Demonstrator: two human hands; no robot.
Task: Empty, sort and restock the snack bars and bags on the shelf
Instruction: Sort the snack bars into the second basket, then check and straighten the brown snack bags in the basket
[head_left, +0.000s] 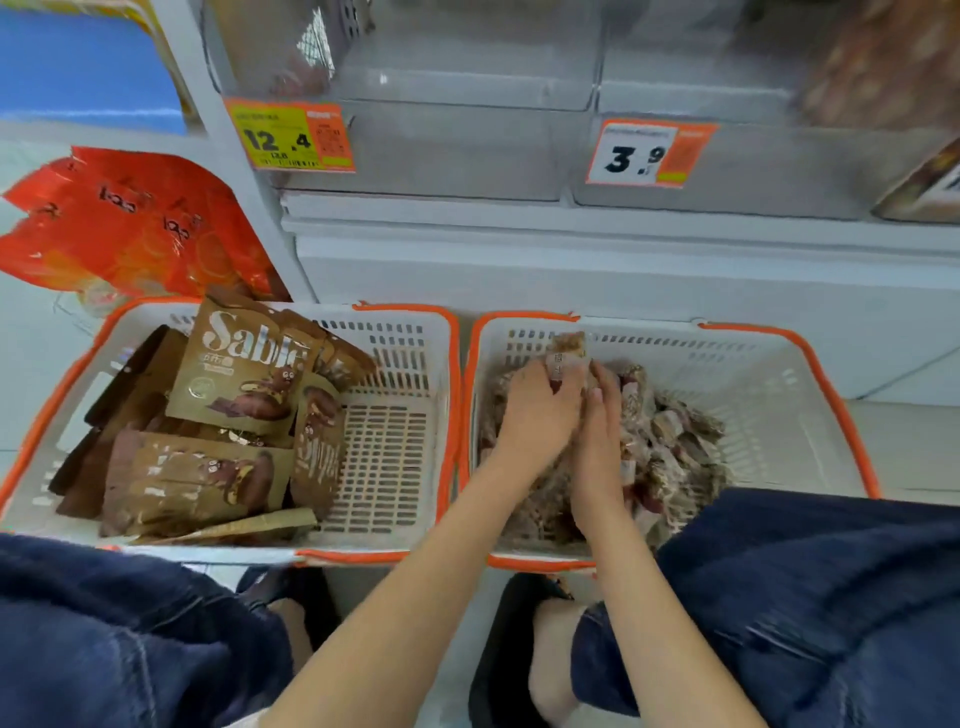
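Two white baskets with orange rims stand on the floor below the shelf. The left basket (395, 332) holds several brown "Sablé" snack bags (239, 364). The right basket (753, 364) holds a heap of small brownish snack bars (675, 447). Both my hands are inside the right basket over that heap. My left hand (537, 410) grips a small stack of bars (566, 353) that sticks up above its fingers. My right hand (605, 415) presses against the same stack from the right, fingers closed.
Clear plastic shelf bins (467, 73) above carry price tags "12.4" (291, 135) and "3.9" (649, 153). Red-orange bags (130, 223) hang at the left. A brown box (924, 187) sits at the shelf's right. My knees in dark jeans (831, 571) frame the baskets.
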